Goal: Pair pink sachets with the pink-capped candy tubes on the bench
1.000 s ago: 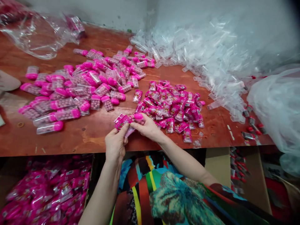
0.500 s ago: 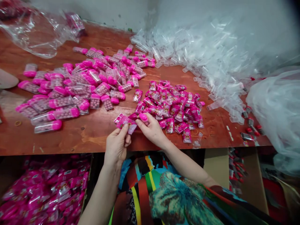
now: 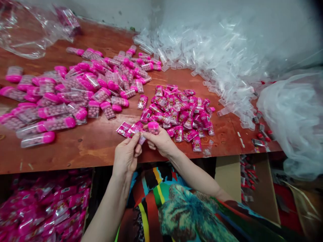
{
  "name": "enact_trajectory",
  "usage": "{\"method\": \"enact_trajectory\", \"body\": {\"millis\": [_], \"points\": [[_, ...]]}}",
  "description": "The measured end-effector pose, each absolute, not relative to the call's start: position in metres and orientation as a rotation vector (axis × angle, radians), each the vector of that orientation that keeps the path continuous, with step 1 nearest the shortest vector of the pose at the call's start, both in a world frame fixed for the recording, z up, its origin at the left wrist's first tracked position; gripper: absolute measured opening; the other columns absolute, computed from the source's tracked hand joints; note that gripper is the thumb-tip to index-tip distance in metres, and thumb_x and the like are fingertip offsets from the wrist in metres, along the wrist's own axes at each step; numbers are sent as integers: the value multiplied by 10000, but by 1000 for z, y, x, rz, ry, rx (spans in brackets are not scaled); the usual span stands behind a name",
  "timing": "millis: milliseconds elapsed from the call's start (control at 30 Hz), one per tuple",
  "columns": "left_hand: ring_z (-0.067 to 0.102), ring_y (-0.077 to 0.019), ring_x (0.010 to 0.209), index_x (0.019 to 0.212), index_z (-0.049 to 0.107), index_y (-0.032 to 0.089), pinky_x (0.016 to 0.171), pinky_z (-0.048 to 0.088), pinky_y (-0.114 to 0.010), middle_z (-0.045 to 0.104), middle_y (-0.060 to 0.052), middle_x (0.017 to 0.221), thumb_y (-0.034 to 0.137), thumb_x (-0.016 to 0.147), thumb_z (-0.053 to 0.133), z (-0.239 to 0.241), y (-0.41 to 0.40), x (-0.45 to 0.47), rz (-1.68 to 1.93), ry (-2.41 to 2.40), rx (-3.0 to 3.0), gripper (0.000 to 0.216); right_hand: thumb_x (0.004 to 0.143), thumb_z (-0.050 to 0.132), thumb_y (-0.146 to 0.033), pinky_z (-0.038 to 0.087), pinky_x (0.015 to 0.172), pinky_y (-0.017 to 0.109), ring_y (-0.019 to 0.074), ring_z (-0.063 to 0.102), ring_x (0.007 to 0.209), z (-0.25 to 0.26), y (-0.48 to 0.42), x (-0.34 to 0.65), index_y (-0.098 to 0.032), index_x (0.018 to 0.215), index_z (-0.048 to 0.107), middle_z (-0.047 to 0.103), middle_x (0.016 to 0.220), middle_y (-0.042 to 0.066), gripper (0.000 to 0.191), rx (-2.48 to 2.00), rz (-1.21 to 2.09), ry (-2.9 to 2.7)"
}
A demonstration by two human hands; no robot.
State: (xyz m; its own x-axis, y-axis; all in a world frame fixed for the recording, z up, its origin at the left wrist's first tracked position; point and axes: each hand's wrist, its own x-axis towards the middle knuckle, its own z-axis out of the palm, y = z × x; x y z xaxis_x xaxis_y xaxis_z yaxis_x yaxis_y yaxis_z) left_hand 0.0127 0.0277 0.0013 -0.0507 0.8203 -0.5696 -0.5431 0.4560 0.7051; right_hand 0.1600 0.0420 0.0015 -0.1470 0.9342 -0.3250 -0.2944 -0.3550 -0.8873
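My left hand (image 3: 126,155) pinches a few small pink printed packets (image 3: 127,130) fanned out just above the table's front edge. My right hand (image 3: 160,141) is closed round a pink-capped clear tube (image 3: 152,127), thumb and fingers meeting the left hand's packets. Right behind the hands lies a heap of the same pink packets (image 3: 180,112). Further left spreads a large pile of pink-capped tubes filled with pink beads (image 3: 75,90).
A mound of empty clear tubes (image 3: 214,57) fills the back right of the red wooden table (image 3: 88,148). Clear plastic bags lie at the back left (image 3: 27,33) and the right edge (image 3: 295,117). Below the table a box of pink packed goods (image 3: 42,205) stands at left.
The view has shifted so the table's contents sit further left and higher. Both hands stay together at the front edge; the right hand's tube has turned cap-upward.
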Motion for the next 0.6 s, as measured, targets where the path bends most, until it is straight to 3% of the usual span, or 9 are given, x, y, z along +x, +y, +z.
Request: {"method": "enact_trajectory", "body": {"millis": [67, 167, 300, 367, 433, 500, 600], "points": [[398, -63, 444, 688, 650, 226, 440, 278, -216, 504, 76, 516, 464, 679, 1225, 1, 27, 15, 1122, 1191, 289, 623, 790, 1084, -591, 334, 452, 244, 80, 390, 471, -3, 41, 157, -269, 1168, 672, 612, 725, -124, 644, -1151, 1620, -788], [368, -62, 439, 637, 644, 220, 433, 263, -215, 454, 77, 459, 487, 656, 1222, 3, 27, 15, 1063, 1200, 293, 637, 853, 1034, -568, 405, 501, 263, 115, 487, 533, -11, 40, 155, -272, 1152, 684, 639, 754, -94, 547, -1196, 1503, -855], [372, -67, 438, 690, 703, 205, 433, 281, -218, 481, 76, 482, 460, 674, 1185, 8, 28, 13, 1018, 1147, 280, 545, 891, 989, -508, 581, 709, 307, 177, 675, 767, -14, 43, 159, -276, 1108, 715, 729, 876, -39, 419, -1204, 1329, -994], [378, -71, 443, 704, 705, 210, 435, 288, -219, 466, 84, 494, 422, 686, 1163, 10, 28, 12, 1022, 1132, 271, 505, 894, 1000, -479, 605, 747, 305, 174, 700, 803, -11, 47, 163, -270, 1136, 717, 755, 925, -33, 426, -1183, 1357, -1047], [378, -71, 457, 706, 698, 214, 434, 287, -220, 472, 80, 518, 394, 701, 1156, 11, 28, 11, 1031, 1123, 262, 492, 921, 1006, -495, 549, 631, 271, 143, 642, 684, -6, 50, 168, -276, 1217, 677, 723, 880, -64, 494, -1172, 1457, -1023], [369, -64, 471, 725, 702, 214, 427, 277, -226, 520, 63, 574, 384, 729, 1164, 11, 29, 10, 1053, 1114, 240, 493, 968, 979, -573, 412, 480, 237, 105, 504, 521, -2, 49, 173, -300, 1269, 588, 699, 841, -101, 564, -1159, 1571, -932], [362, -54, 486, 738, 668, 223, 417, 260, -233, 560, 50, 653, 372, 777, 1183, 10, 30, 8, 1109, 1120, 184, 537, 1047, 866, -692, 300, 383, 212, 71, 402, 417, 4, 40, 180, -319, 1222, 492, 761, 902, -87, 557, -1094, 1677, -823]]}}
